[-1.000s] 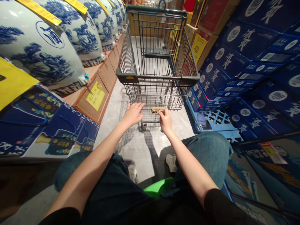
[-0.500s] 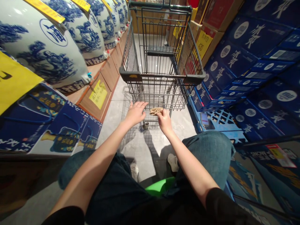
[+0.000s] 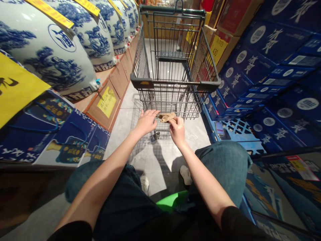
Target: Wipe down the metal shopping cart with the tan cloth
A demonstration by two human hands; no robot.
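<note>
In front of the shopping cart (image 3: pixel 175 85), my right hand (image 3: pixel 178 131) pinches a small crumpled tan cloth (image 3: pixel 167 117) between thumb and fingers. The cloth's left end forms a loose fold with a dark opening. My left hand (image 3: pixel 146 122) is just to its left, palm down, fingers stretched out and apart, holding nothing. Its fingertips lie close to the cloth's left end; whether they touch it I cannot tell. Both hands are near the lower front edge of the cart's wire basket.
Blue-and-white porcelain jars (image 3: pixel 62 63) line a wooden shelf (image 3: pixel 107 103) at left, above blue gift boxes (image 3: pixel 67 134). Stacked blue cartons (image 3: pixel 265 40) and a light-blue plastic pallet (image 3: pixel 240 134) flank the right. My knees straddle a green seat (image 3: pixel 173 201).
The cloth has spread a little wider in my right hand, and its fold now shows a dark opening. My left hand has barely moved. The whole view has shifted slightly.
</note>
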